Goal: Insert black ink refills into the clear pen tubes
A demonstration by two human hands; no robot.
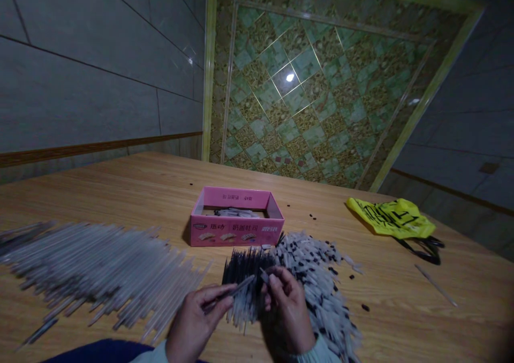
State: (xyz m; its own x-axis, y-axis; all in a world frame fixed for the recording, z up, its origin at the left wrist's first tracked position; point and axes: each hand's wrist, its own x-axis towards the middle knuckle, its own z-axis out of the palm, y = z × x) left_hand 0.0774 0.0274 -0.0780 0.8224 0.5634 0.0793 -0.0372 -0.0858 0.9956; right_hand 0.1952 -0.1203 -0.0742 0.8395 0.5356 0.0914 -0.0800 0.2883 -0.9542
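Note:
My left hand (201, 317) is closed round a slim grey pen (243, 284), its tip pointing up to the right. My right hand (287, 304) pinches a small pale piece like a pen cap (264, 275), a short gap from that tip. Beyond and under the hands lies a row of thin black-ended pen refills (244, 264). To the right spreads a heap of small translucent caps (321, 277) mixed with black plugs. A wide layer of clear pen barrels (100, 266) covers the table at left.
Behind the refills stands an open pink box (236, 232) with pen-like pieces inside. A yellow bag (391, 217) with black handles lies at the right, near a single thin stick (436, 285). Several black bits are scattered about the wooden table (160, 191). Tiled walls rise behind.

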